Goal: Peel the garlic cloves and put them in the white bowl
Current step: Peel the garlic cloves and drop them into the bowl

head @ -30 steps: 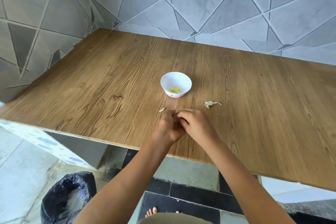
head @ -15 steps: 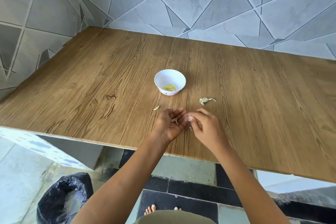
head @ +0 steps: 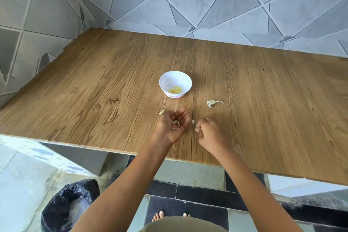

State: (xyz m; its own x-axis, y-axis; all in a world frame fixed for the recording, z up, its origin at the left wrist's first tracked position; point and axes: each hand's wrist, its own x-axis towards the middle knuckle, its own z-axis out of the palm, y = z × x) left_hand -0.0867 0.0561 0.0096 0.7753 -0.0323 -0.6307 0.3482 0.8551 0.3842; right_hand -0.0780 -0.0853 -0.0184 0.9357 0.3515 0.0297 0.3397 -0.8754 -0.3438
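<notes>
Hands sit close together over the near part of the table, not touching each other. My left hand is palm up with the fingers relaxed and spread, and a few scraps of papery skin lie in the palm. The right hand is knuckles up with the fingers curled in, pinching a pale garlic clove at the fingertips. Most of it is hidden, so can't tell how much skin is on it. One tiny white flake shows in the gap between the two hands; no idea if it's on the wood or in the air.

The white bowl stands further back on the table, past the left hand's fingertips and apart from both hands, with a small heap of yellowish peeled cloves in the bottom. An unpeeled clove lies on the table right of the bowl, beyond the right hand, near it but not touching. A small peel scrap lies just beside the left hand's outer edge. A black bin bag sits on the floor below the table edge, lower left.
</notes>
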